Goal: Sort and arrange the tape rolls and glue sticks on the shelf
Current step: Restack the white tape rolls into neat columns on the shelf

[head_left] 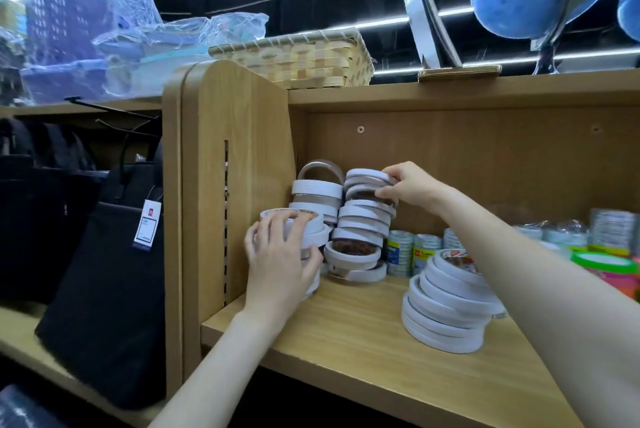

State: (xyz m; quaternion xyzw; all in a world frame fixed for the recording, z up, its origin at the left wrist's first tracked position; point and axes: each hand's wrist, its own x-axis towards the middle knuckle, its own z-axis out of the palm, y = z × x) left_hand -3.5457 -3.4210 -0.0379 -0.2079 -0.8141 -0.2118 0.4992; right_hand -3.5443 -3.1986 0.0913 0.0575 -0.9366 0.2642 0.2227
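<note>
Near the shelf's (346,334) front edge leaned a stack of white tape rolls (446,309), labels unreadable. The left hand (277,264) gripped the left-corner stack (311,230); farther back, the right hand (408,185) pinched the tall stack's (363,216) upper rolls.

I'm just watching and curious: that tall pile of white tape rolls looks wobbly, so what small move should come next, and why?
Probably nudge the top rolls back into line. The right hand pinches the top of the tall stack, whose rolls sit visibly staggered and leaning, while the left hand holds the shorter front stack beside it.
</note>
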